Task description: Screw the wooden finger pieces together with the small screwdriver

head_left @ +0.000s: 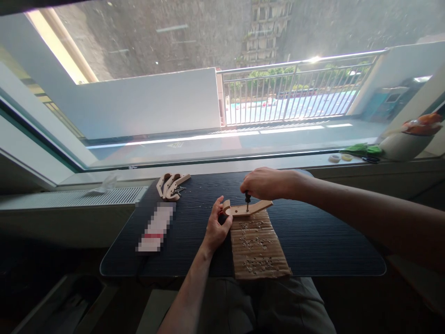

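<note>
A pale wooden hook, with one curled end and a straight slanted end, lies at the far end of a piece of corrugated cardboard. My left hand grips its curled end, the thumb on the near side and the fingers partly hidden behind. From above, my right hand is closed around the dark handle of a screwdriver. Its metal shaft points straight down, and the tip meets the wood beside a small dark hole. Punctures dot the cardboard in several clusters.
Several similar wooden hooks lie at the table's far left, with screws beside them. A blurred pale box-like item is nearer. Beyond the dark table run a windowsill and window. Tape rolls and a green cloth sit there.
</note>
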A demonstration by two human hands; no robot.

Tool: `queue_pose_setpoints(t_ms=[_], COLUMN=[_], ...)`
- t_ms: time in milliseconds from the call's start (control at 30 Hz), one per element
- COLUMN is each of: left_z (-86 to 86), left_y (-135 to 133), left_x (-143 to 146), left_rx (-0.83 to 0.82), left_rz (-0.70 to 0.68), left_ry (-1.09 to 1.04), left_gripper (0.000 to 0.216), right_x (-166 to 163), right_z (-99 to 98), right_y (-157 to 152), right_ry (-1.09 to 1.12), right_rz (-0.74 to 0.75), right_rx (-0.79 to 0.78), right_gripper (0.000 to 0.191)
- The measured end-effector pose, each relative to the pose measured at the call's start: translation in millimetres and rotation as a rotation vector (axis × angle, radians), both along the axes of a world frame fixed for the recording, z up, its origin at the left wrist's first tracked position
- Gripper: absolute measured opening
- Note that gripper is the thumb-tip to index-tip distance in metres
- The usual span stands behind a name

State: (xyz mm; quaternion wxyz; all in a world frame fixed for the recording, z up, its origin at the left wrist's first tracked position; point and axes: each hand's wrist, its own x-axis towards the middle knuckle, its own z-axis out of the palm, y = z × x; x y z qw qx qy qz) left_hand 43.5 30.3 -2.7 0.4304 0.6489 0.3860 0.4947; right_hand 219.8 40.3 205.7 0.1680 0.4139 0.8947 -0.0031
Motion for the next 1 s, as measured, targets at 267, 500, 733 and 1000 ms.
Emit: queue_pose_setpoints(t_ms=[267,500,733,1000], left_z=[-3.4,-3.6,-1.3,-0.4], left_y=[1.5,2.2,1.0,0.3], left_x=[-0.5,-0.7,-0.4,-0.4], left_rx=[0.015,0.010,0.007,0.003], left_rz=[-0.001,-0.004,-0.001,-0.006], left_ry=[0.007,0.016,0.019,0.020], left_gripper=[0.061,0.061,0.060,0.061], right_x=[0.2,-0.1,1.6,-3.6], right_z=[1.1,5.8,-3.0,-1.6], right_y=[-3.1,-5.4,3.5,-2.8], right_ry=[-0.021,0.034,-0.004,-0.007], right_rz=[-0.070,-0.025,0.036,-0.045], right_rx=[0.019,0.006,0.025,0.023], right_gripper=[0.026,0.026,0.022,0.026])
